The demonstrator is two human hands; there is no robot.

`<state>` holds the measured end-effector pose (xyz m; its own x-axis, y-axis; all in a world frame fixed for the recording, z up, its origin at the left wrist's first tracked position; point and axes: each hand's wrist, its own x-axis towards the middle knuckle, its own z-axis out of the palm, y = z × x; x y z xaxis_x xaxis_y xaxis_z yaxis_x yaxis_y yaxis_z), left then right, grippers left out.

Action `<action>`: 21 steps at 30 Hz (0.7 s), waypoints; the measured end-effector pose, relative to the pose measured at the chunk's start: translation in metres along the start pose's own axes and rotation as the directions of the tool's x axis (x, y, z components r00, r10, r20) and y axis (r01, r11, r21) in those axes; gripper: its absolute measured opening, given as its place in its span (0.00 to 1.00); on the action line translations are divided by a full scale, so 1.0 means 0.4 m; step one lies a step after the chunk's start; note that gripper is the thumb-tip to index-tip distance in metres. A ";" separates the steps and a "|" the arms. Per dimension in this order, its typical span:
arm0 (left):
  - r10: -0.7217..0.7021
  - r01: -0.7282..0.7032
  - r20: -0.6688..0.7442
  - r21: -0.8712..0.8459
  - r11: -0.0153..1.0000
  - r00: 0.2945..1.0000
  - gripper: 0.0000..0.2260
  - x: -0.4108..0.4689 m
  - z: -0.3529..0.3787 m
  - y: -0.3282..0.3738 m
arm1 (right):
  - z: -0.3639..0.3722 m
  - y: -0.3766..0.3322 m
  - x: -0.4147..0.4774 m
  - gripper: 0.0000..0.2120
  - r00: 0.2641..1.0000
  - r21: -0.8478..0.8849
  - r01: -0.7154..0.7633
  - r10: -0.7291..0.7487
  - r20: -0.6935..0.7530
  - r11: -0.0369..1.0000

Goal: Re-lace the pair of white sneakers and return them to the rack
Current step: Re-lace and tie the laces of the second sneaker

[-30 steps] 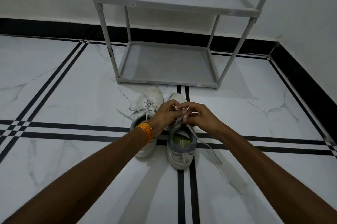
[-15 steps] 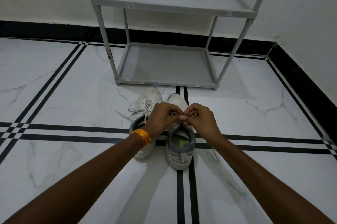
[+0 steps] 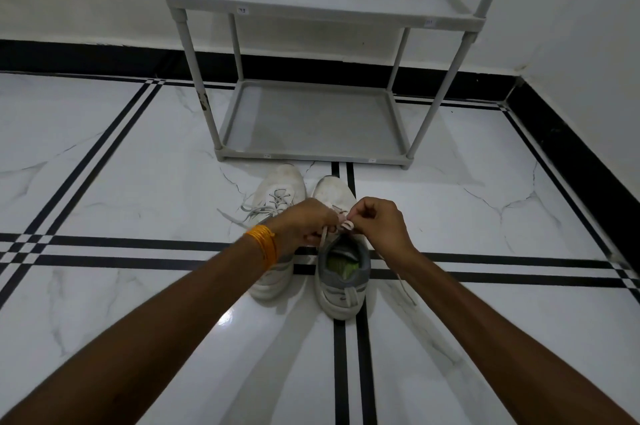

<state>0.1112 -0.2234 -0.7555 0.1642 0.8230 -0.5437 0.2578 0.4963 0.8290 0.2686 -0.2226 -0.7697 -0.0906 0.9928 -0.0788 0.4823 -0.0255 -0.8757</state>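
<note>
Both hands, left hand and right hand, pinch the lace over right sneaker; left sneaker beside the left hand untied; rack beyond, bare.

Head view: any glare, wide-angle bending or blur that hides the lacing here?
Head view: one bright glare patch on the floor beside the left sneaker, clear of the work; rack posts splay and the floor lines bow from the wide lens; dim, even light with soft shadows; both hands, left hand and right hand, cover the right sneaker eyelets, so the lace grip is unclear.
</note>
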 end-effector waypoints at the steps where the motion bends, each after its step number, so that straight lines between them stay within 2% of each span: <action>1: -0.087 0.101 0.091 -0.163 0.981 0.992 0.09 -0.004 -0.006 0.003 | -0.003 -0.001 0.000 0.02 1.000 0.002 0.002 -0.002 0.018 1.000; 3: -0.138 0.178 0.142 -0.323 0.930 0.980 0.07 -0.004 -0.008 0.001 | -0.010 -0.004 0.000 0.01 0.999 -0.008 0.010 -0.009 0.048 1.000; 5: -0.132 0.163 0.106 -0.395 0.904 0.986 0.06 -0.006 -0.003 0.001 | -0.021 -0.010 -0.001 0.04 0.995 -0.043 0.051 -0.047 0.088 0.998; 9: -0.094 0.086 -0.005 -0.351 0.932 0.996 0.06 -0.004 0.007 0.009 | -0.049 -0.038 -0.013 0.19 0.977 -0.283 0.198 -0.165 0.137 0.938; 11: -0.083 0.066 -0.045 -0.302 0.951 0.996 0.05 -0.003 0.014 0.010 | -0.055 -0.053 -0.013 0.16 0.967 -0.392 0.254 -0.222 0.125 0.884; 15: -0.061 0.039 -0.073 -0.275 0.961 0.995 0.09 0.005 0.018 0.002 | -0.054 -0.063 0.010 0.05 0.959 -0.454 0.284 -0.240 0.154 0.844; 18: 0.026 -0.046 -0.060 -0.353 0.934 0.998 0.12 0.004 0.010 -0.011 | -0.057 -0.060 0.018 0.06 0.959 -0.481 0.283 -0.236 0.157 0.830; 21: 0.150 -0.122 0.024 -0.463 0.878 0.988 0.14 -0.003 -0.004 -0.032 | -0.056 -0.052 0.015 0.06 0.966 -0.420 0.249 -0.195 0.167 0.873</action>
<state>0.1062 -0.2303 -0.7653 0.2240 0.8813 -0.4161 -0.2346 0.4632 0.8546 0.2776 -0.2136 -0.7414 -0.3272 0.9448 0.0146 0.7647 0.2738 -0.5834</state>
